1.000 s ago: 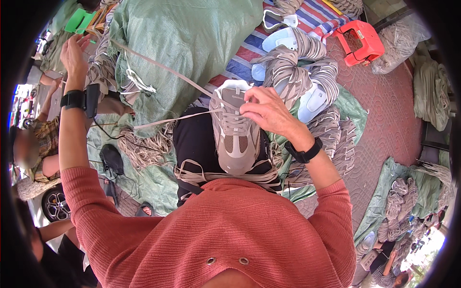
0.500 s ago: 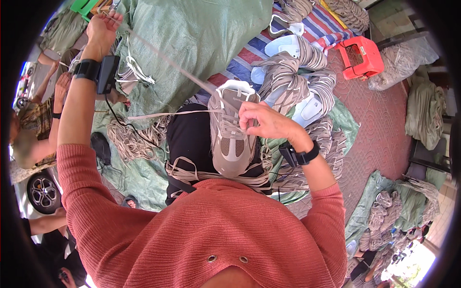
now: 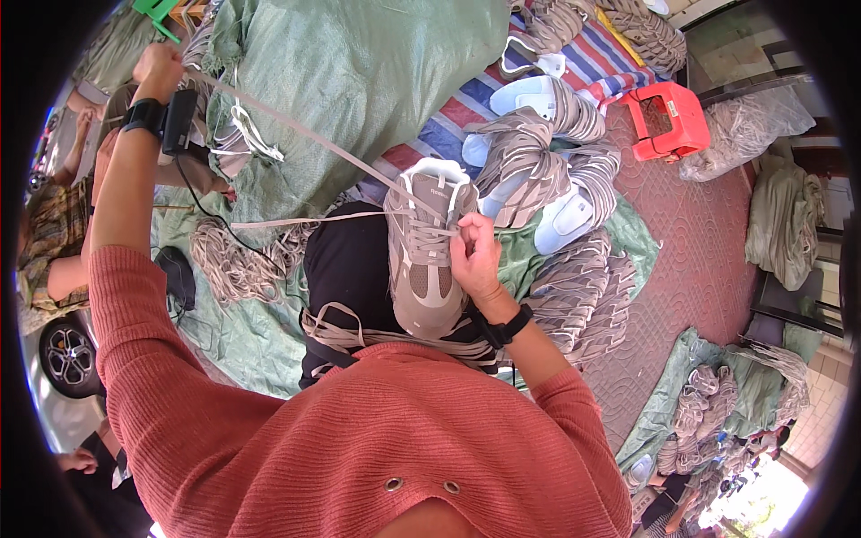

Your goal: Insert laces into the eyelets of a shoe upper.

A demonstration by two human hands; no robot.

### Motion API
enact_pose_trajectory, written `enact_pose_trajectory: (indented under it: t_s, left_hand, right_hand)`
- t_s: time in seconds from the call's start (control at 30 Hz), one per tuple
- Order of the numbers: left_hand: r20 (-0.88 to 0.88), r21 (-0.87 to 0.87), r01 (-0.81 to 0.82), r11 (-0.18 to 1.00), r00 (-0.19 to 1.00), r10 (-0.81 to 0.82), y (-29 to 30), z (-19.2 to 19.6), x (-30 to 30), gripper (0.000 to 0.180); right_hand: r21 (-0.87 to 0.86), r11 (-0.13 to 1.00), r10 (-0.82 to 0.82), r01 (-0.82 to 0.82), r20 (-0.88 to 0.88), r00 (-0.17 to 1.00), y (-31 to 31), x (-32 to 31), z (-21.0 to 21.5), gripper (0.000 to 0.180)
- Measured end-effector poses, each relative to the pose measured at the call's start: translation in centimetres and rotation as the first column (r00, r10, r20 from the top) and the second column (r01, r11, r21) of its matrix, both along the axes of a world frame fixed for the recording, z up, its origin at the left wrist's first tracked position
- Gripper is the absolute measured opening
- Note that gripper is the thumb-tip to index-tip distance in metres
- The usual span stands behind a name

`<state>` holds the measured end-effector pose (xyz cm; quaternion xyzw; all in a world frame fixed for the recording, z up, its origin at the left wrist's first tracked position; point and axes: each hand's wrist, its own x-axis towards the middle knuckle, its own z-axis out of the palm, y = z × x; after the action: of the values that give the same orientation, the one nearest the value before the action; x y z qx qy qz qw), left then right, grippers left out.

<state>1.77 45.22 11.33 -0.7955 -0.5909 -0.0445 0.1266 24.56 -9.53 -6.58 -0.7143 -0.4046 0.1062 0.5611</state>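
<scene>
A grey-brown sneaker (image 3: 430, 287) rests on my lap, toe toward me, with its laces partly threaded across the tongue. From its upper eyelets a flat beige shoelace (image 3: 300, 130) runs taut to the upper left. My left hand (image 3: 160, 70) is closed on that lace's far part, arm stretched out. A second loose lace end lies leftward over my black-covered lap (image 3: 345, 255). Curled against the sneaker's right side, my right hand (image 3: 477, 255) has its fingers bent at the eyelet edge and grips the shoe there.
Bundled shoe uppers (image 3: 520, 161) lie beyond my right hand on a striped sheet (image 3: 453, 112). A large green sack (image 3: 359, 72) fills the far middle. A laces pile (image 3: 247, 260) sits left. At right are a red plastic frame (image 3: 668, 123) and co-workers' things; people sit at far left.
My left hand has pulled farther left and slightly nearer, drawing the lace along. My right hand has shifted from over the laces down to the sneaker's right side.
</scene>
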Motion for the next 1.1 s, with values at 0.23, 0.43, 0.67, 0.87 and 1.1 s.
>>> enact_pose_trajectory:
  t_s: [0.23, 0.43, 0.67, 0.87, 1.1]
  left_hand:
    - [0.500, -0.009, -0.057, 0.998, 0.864, 0.054, 5.9, 4.0, -9.8, 0.019]
    - [0.629, 0.184, 0.691, 0.699, 0.464, -0.624, -13.8, -2.9, 6.7, 0.025]
    - [0.726, -0.206, 0.962, 0.178, 0.273, -0.631, -33.5, -11.4, 14.8, 0.019]
    - [0.647, -0.266, 0.939, 0.218, 0.341, -0.682, -35.2, -13.3, 14.2, 0.021]
    - [0.649, -0.336, 0.879, 0.337, 0.476, -0.594, -36.2, -13.0, 11.5, 0.017]
  right_hand:
    - [-0.061, 0.885, 0.392, -0.462, -0.440, 0.808, 1.9, 3.3, 5.7, 0.034]
    - [-0.246, 0.952, 0.242, -0.182, 0.242, 0.940, 4.2, 6.5, 5.0, 0.015]
    - [-0.245, 0.938, 0.296, -0.245, 0.199, 0.934, 5.4, 5.6, 2.0, 0.022]
    - [-0.054, 0.982, 0.186, -0.179, 0.199, 0.962, 4.8, 4.9, 1.8, 0.023]
    - [-0.056, 0.988, 0.148, -0.144, 0.075, 0.986, 3.2, 5.9, 1.4, 0.021]
